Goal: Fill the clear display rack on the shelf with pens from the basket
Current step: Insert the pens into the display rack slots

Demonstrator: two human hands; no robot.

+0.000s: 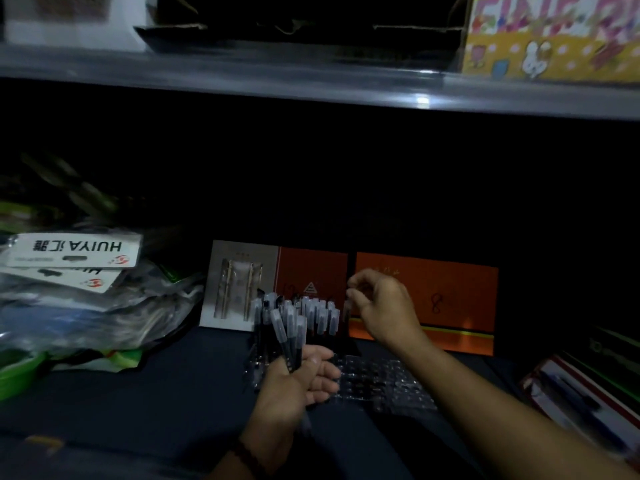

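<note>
Left hand (298, 379) gripping pens (287, 327), rack (381, 379) seemingly beneath

Stationery shop: stocked shelf (311, 84), packaged goods (72, 258), pens (318, 311).

tight room around the clear rack (377, 379)
orange boxes (426, 299) are walling off the back, plastic packets (69, 299) are crowding the left, a red-edged box (581, 396) is blocking the right; bare shelf (156, 403) in front is lying open.
</note>
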